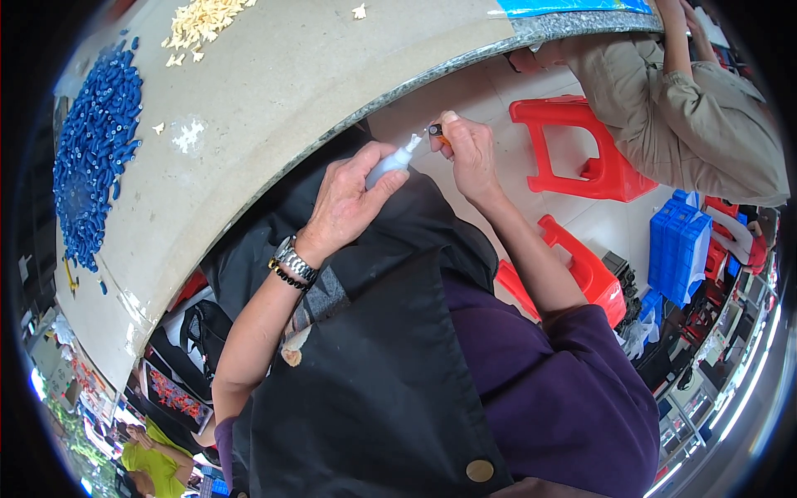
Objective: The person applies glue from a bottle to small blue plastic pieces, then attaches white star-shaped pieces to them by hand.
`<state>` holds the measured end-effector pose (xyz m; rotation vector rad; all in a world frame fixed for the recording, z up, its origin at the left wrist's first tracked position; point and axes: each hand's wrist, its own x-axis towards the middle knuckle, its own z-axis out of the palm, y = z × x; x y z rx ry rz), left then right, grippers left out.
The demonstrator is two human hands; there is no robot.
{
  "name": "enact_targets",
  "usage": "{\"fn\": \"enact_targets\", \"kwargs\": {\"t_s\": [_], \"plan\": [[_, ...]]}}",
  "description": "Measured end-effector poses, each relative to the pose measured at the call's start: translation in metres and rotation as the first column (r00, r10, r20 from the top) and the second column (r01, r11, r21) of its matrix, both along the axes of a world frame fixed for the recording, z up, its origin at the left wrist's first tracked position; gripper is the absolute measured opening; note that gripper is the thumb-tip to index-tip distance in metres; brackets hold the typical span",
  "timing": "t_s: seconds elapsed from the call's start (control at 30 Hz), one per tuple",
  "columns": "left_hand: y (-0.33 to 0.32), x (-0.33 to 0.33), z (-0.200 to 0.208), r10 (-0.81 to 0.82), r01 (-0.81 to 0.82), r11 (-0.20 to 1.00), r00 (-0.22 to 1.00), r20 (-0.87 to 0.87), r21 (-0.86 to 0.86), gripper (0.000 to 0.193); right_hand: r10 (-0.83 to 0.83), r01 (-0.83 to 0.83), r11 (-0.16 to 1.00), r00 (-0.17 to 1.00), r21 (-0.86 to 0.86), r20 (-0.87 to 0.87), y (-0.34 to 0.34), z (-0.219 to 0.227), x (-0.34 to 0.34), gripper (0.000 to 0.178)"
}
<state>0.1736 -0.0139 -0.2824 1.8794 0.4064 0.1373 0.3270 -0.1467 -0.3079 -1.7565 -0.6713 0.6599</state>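
- Squeeze bottle [385,166], pale and narrow-tipped, sits just off the near edge of the table [282,91], on the person's side, above the dark apron [365,365].
- Left hand [347,197] is closed around its body, thumb along one side; the nozzle [413,143] points toward the right hand [470,158].
- Right hand, also off the table's edge, pinches a small black-and-orange object [440,133] just beside the nozzle; whether the two touch, I cannot tell.
- Bottle looks light and soft-walled, perhaps slippery if wet; the body seems the place to hold, gently, since pressure may push contents out. The slim tip looks easier to bend.
- On the table lie blue pieces [95,149] and cream pieces [203,25].
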Motion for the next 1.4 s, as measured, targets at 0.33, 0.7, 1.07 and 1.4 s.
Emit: {"fn": "enact_targets", "kwargs": {"t_s": [0.33,0.7,1.07,1.4], "plan": [[0.002,0.002,0.000,0.015,-0.014,1.000,1.000,0.015,-0.008,0.026,-0.002,0.001,1.000,1.000,0.014,0.031,0.001,-0.002,0.003,0.050],[0.009,-0.007,0.017,-0.032,0.050,0.977,0.996,0.089,-0.206,0.028,0.012,-0.001,0.912,1.000,0.409,-0.024,-0.009,0.082,0.024,0.042],[0.027,-0.055,0.102,0.170,-0.043,0.846,0.967,0.192,-0.532,0.027,0.394,-0.458,0.885,0.635,-0.087,0.665,0.149,0.133,-0.005,0.019],[0.087,-0.068,0.128,0.717,-0.421,0.623,0.643,0.268,-0.659,0.031,0.249,-0.434,0.901,0.504,-0.006,0.827,0.170,0.163,-0.036,0.037]]}}
